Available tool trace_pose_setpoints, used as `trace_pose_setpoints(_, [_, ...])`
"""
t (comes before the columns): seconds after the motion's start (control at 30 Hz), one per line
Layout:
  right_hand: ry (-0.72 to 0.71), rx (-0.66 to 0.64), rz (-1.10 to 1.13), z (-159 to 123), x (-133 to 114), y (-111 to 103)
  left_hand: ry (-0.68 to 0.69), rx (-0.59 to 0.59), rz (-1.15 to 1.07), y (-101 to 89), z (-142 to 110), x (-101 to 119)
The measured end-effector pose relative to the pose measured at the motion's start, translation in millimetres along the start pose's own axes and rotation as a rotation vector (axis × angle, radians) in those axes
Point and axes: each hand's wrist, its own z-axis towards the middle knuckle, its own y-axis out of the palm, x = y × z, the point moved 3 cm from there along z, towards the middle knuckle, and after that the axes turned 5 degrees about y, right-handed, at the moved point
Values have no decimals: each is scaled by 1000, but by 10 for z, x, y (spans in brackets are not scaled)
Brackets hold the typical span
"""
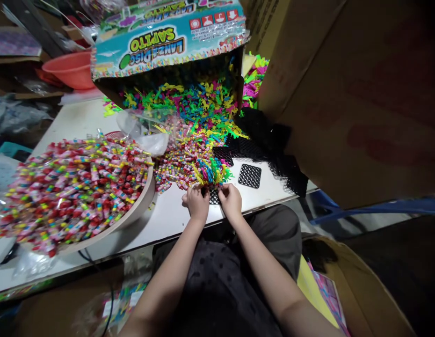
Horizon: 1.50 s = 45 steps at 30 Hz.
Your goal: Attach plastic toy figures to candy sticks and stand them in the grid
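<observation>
A black perforated tray lies near the table's front edge, between my two hands. Bright plastic pieces in yellow, blue and green stand bunched at its far end. At the tray's left side is my left hand, its fingers curled and pinched. My right hand is closed likewise on the right side, thumb toward the tray. Whatever the fingertips hold is too small to make out. Just beyond my hands is a pile of small wrapped red and pink pieces.
A wide basin heaped with wrapped pieces stands left. Behind, a printed box spills coloured plastic figures. One loose black tray and more black trays lie right, beside a large cardboard box.
</observation>
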Motion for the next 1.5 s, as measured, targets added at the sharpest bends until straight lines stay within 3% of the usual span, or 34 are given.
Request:
trace_pose_setpoints(0.27, [-6,-3,21,-11,13,-3,-104,-2,-97,-98,-19,6])
trace_pose_setpoints(0.6, [38,18,110,-55,17,-98,-75,-112,-133,-179,-201,-22])
trace_pose_setpoints(0.7, [14,178,93,-211,-164,-328,-41,-143,-168,-181,-255,-31])
trace_pose_setpoints(0.8, [-160,324,-34,-322,-571,-549,-24,-166,-191,-176,-264,-4])
trace_pose_setpoints(0.9, [-303,312,-179,-265,-979,-607,-48,-164,-176,-177,-261,31])
trace_pose_setpoints(1.0, [-358,228,-288,-122,-1183,-555,-54,-157,-167,-194,-277,52])
trace_pose_setpoints(1.33, [-512,72,-439,-99,-1159,-558,-14,-167,-212,-243,-329,19])
trace_pose_setpoints(1.5, [-419,198,-424,-111,-1114,-531,-3,-179,-213,-242,-327,19])
